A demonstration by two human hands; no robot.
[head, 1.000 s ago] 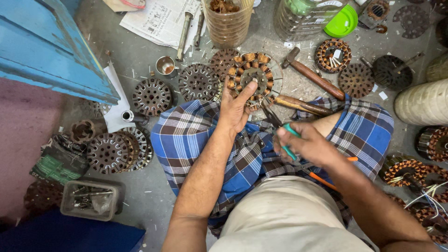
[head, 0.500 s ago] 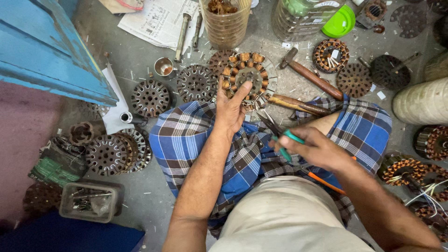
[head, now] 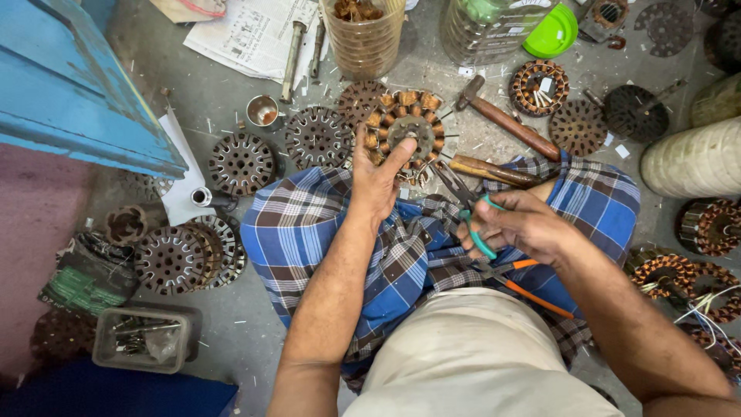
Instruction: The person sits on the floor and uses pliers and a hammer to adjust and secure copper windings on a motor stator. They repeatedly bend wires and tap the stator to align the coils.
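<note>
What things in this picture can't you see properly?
- Head view: the pliers' tip is too small to show whether it grips anything.
- Left hand covers part of the wound stator.
- Grey tray's contents are too small to tell.
- Right hand's palm faces away.

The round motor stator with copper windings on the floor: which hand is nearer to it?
Left. The left hand rests its fingers on the round motor stator with copper windings; the right hand is apart, lower right, holding green-handled pliers.
</note>
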